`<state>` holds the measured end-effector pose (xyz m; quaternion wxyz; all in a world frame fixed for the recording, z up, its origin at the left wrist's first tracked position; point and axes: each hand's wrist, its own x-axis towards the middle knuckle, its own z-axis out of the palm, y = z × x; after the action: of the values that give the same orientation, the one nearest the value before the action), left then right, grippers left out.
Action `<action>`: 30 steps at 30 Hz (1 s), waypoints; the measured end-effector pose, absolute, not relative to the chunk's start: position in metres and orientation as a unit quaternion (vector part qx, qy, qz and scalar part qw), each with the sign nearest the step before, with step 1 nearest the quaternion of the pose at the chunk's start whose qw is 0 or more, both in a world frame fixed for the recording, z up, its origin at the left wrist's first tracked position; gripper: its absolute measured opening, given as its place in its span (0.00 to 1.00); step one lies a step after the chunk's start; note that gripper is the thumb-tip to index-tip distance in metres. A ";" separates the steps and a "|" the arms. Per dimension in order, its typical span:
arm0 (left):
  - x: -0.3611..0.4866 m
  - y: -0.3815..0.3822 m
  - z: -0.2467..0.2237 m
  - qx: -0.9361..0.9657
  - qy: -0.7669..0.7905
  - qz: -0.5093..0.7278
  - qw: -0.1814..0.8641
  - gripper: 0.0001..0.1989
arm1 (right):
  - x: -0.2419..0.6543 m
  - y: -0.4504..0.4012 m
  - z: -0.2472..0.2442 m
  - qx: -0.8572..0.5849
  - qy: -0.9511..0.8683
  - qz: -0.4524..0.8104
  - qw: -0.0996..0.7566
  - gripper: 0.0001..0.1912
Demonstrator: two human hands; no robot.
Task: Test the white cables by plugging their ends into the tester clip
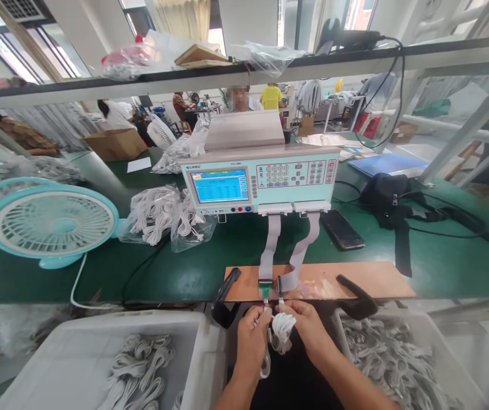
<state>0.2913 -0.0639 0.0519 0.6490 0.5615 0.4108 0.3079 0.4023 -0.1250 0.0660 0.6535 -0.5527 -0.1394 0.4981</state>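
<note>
My left hand is closed on one end of a bundled white cable, at a small green circuit board on the copper-coloured plate. My right hand pinches the other end of that cable, close to a dark connector. The coiled middle of the bundle hangs between both hands. Two flat grey ribbon cables run from the board and connector up to a tester with a lit blue screen. The fingers partly hide the plugs.
Bins with coiled cables stand at left and right. Black clamps flank the plate. A turquoise fan, bagged cables, a phone and a black bag lie on the bench. Several people are beyond.
</note>
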 end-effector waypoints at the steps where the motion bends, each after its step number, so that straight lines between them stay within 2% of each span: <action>1: 0.292 -0.064 0.052 0.554 0.414 0.311 0.652 0.14 | 0.403 -0.125 0.066 -0.549 -0.140 0.502 0.654 0.19; 9: 0.295 -0.069 0.052 0.431 0.406 0.337 0.732 0.13 | 0.402 -0.126 0.066 -0.521 -0.148 0.519 0.662 0.18; 19: 0.302 -0.075 0.052 0.375 0.413 0.388 0.734 0.13 | 0.402 -0.126 0.064 -0.500 -0.158 0.523 0.672 0.15; 23: 0.302 -0.076 0.052 0.393 0.410 0.375 0.733 0.13 | 0.402 -0.126 0.066 -0.506 -0.156 0.524 0.667 0.16; 30: 0.298 -0.065 0.051 0.513 0.434 0.339 0.658 0.20 | 0.400 -0.128 0.065 -0.512 -0.168 0.521 0.662 0.19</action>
<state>0.2977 -0.0654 0.0514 0.6585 0.5126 0.4342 0.3392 0.3998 -0.1277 0.0649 0.6618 -0.5117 -0.1682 0.5215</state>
